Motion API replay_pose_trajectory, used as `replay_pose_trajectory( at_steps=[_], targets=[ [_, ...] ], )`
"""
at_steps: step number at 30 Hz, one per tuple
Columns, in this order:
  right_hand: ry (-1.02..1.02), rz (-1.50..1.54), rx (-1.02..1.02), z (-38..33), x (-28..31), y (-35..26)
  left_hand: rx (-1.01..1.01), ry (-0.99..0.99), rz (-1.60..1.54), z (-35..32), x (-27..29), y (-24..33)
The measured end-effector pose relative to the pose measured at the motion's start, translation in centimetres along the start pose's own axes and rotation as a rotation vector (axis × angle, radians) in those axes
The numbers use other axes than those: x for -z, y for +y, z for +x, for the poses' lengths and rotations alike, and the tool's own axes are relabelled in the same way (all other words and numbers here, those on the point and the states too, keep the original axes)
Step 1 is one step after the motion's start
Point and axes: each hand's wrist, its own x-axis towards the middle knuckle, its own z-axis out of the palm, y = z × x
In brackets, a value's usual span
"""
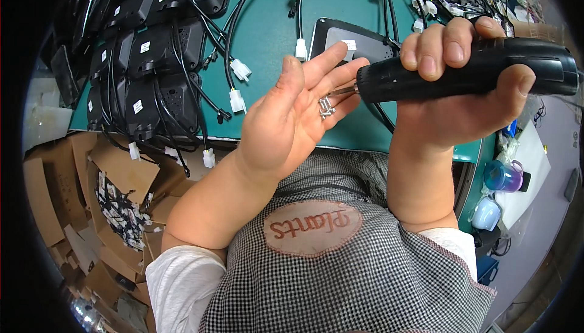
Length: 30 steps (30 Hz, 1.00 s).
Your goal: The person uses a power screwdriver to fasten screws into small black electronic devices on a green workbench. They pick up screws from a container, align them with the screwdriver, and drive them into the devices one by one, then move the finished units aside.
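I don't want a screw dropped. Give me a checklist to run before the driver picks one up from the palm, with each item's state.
1. Screws lie on the left hand, on its fingers: ok.
2. Left hand open and palm up: ok.
3. Right hand wraps the driver firmly: ok.
4. Driver bit points at the screws: ok.
5. Bit seated in a screw head: cannot tell, too small.
6. Black panel on the green table lies behind the hands, within view: ok.
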Motion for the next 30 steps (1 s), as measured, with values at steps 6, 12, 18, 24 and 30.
replay_pose_trajectory(
  at_steps=[6, 12, 18, 24, 30],
  targets=[
    [0.099, 0.063, 0.053, 0.1, -0.4, -0.1, 0.034, 0.090, 0.106, -0.1, 1.0, -0.3],
    [0.087, 0.044, 0.086, 0.5, -0.3, -0.8, 0.135, 0.223, 0.242, 0.1, 1.9, -0.3],
    [0.076, 0.138, 0.097, 0.6, 0.5, -0.6, 0.047, 0.130, 0.429, 0.3, 1.0, 0.0],
    [0.133, 0.168, 0.107, 0.7, 0.9, -1.3, -0.166, 0.023, 0.772, 0.9, 0.8, 0.1],
    [0.180, 0.183, 0.103, 0.9, 1.2, -1.5, -0.240, -0.015, 0.909, 1.5, 0.6, 0.0]
  ],
)
